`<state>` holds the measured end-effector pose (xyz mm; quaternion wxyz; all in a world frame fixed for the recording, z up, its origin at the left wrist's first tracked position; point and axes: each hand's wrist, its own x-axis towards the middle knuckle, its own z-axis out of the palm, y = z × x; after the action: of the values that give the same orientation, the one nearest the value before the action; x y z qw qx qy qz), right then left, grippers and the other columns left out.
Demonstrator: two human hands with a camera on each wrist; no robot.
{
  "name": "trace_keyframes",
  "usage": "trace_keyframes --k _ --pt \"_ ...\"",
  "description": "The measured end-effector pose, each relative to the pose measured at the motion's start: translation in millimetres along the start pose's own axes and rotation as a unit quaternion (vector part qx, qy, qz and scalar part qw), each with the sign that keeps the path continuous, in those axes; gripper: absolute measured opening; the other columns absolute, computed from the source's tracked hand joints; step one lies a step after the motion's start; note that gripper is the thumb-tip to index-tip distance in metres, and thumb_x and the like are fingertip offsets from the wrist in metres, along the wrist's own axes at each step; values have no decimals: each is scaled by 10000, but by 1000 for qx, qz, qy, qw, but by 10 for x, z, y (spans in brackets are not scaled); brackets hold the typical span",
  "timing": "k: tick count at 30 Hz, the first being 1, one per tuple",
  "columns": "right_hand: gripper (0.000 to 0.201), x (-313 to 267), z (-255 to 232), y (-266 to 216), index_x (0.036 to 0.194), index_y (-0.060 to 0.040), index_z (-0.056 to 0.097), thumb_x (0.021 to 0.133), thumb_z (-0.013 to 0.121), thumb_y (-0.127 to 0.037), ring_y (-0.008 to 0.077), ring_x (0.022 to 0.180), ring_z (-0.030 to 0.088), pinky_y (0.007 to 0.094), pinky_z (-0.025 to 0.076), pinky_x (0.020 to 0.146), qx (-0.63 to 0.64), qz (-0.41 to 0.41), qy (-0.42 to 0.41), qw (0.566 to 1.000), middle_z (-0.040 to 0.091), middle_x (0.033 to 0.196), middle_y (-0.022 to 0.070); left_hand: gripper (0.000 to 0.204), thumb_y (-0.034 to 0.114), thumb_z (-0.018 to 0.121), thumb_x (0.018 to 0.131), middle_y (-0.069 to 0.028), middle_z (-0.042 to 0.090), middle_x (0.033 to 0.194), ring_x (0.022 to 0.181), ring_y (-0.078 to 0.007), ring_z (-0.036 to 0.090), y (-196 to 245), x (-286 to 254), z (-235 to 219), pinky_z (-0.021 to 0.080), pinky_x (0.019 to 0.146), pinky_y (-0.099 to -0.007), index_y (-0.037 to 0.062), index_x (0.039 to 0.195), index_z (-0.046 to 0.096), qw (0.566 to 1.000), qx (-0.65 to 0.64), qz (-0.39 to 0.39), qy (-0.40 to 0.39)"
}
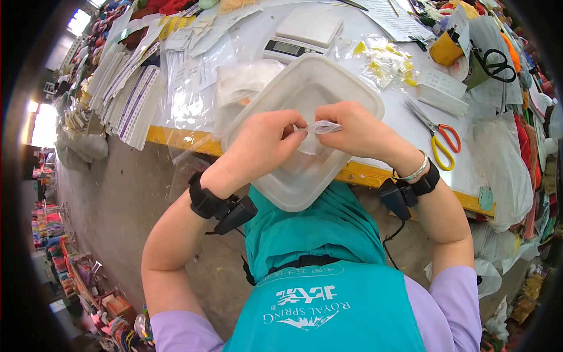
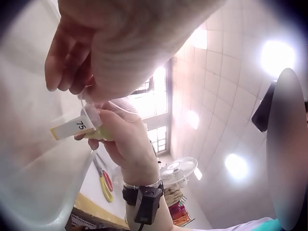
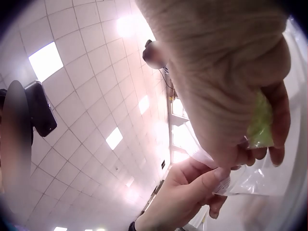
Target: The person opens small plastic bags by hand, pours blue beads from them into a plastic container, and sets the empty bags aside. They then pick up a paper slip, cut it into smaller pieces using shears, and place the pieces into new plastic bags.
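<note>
Both hands pinch a small clear plastic bag (image 1: 326,125) above a translucent plastic tub (image 1: 290,196). My left hand (image 1: 267,141) grips one edge of the bag between thumb and fingers. On the other side, my right hand (image 1: 359,134) holds it with curled fingers. A white tag marked 75 (image 2: 72,128) hangs by the right fingers in the left wrist view. Something yellow-green (image 3: 260,120) shows through the plastic inside the right hand in the right wrist view. The tub slants from the table edge down toward the lap.
Behind the tub stands a digital scale (image 1: 305,35). Right of it lie small bags with yellow pieces (image 1: 387,61) and scissors with red and yellow handles (image 1: 437,135). Strips of printed cards (image 1: 132,100) and clear bags (image 1: 196,76) cover the left side of the table.
</note>
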<state>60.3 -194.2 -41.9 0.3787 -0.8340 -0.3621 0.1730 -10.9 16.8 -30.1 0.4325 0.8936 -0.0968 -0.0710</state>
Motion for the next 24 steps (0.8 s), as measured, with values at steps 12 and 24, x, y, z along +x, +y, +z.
trace_keyframes --k 12,24 --pt "163 -49 -179 -249 912 -39 678 825 621 -166 424 832 659 496 520 730 -133 -13 -40 990 690 837 204 159 125 628 898 -167 698 796 731 -315 687 -88 77 195 522 664 -395 17 985 706 977 152 67 131" --pt "249 74 -284 -197 979 -19 692 873 572 -210 381 753 684 470 548 721 -145 61 -108 982 688 813 214 169 97 626 889 -148 683 744 671 -258 660 -122 125 243 522 657 -357 -2 997 709 993 6 3 121"
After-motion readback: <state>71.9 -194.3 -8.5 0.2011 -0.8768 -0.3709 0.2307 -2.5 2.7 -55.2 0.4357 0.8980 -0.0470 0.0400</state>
